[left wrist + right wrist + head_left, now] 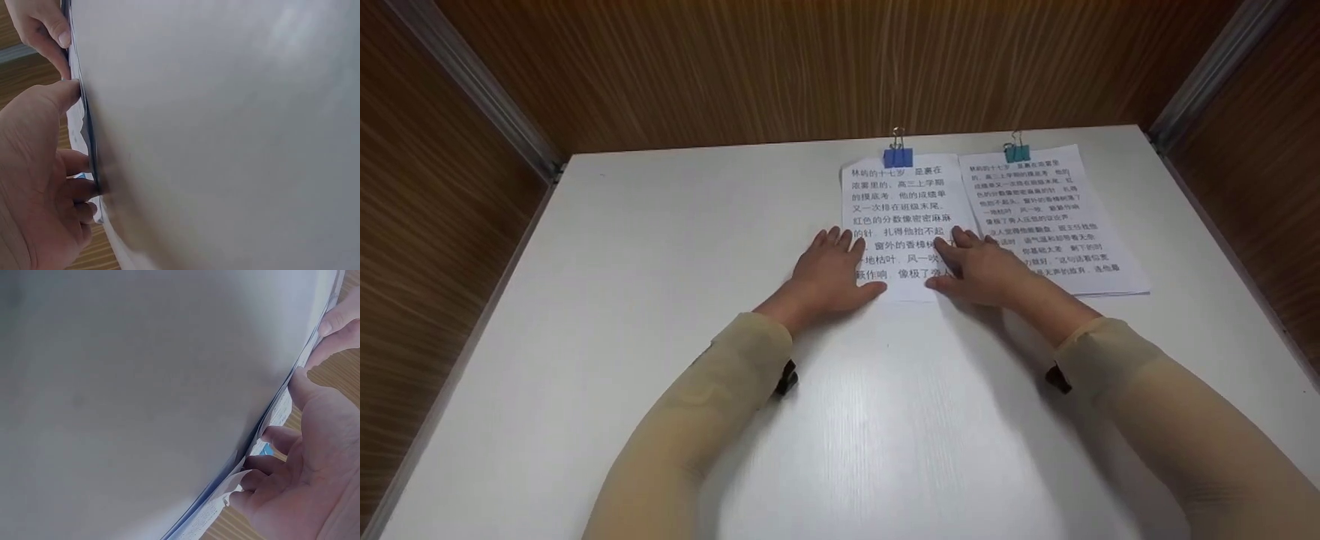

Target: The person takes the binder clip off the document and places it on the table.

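Note:
A stack of printed paper sheets (896, 206) lies on the table, held at its top edge by a blue binder clip (898, 157). On the stack's left edge rests my left hand (826, 274), its fingers extended and thumb near the lower edge. My right hand (990, 271) rests across the right edge, fingertips on the printed side. Part of the text is covered by the fingers. In the wrist views, the left hand (36, 169) and the right hand (315, 461) touch the paper with fingertips and thumb. Neither hand grips anything.
A second printed stack (1054, 217) with a teal binder clip (1018, 154) lies to the right, its lower left partly hidden by my right hand. The white table (660, 262) meets wood-grain panels (810, 67) at the back and sides.

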`<state>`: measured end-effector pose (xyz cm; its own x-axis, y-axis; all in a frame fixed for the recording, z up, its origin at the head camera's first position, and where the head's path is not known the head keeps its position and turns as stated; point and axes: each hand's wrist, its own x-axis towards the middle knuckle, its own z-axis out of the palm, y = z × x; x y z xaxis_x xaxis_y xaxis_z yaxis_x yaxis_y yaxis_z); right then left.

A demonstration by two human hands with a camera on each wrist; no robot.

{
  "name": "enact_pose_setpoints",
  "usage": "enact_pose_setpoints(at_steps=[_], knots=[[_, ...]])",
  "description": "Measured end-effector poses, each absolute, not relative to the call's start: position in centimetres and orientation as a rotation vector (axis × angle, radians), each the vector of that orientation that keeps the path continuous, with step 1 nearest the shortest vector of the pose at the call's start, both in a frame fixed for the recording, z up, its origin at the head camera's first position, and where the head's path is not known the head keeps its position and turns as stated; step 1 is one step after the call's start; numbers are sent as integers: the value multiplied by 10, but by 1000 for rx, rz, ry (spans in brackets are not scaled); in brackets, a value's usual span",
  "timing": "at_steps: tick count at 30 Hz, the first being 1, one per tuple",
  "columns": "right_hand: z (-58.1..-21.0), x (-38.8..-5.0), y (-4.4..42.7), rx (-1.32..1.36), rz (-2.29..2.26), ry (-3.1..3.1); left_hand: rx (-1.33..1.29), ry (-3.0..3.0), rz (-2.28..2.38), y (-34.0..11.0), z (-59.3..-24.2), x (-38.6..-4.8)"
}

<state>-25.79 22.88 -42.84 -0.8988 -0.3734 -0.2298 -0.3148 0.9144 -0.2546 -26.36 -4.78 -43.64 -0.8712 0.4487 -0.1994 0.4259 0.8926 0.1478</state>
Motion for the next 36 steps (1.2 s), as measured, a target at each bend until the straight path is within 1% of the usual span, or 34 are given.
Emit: enact_pose_setpoints(at_steps=[7,15,26,36], knots=[[-425,-257,224,-518,-308,2789,636,2819,128,-51,-433,-262],[-424,-254,225,-558,-299,2806,675,2843,122,-52,-427,-255],[-426,-239,224,-554,-271,2802,713,2843,101,-53,-429,-241],[-431,-218,219,-576,-280,2821,742,2815,108,-58,-434,-226]])
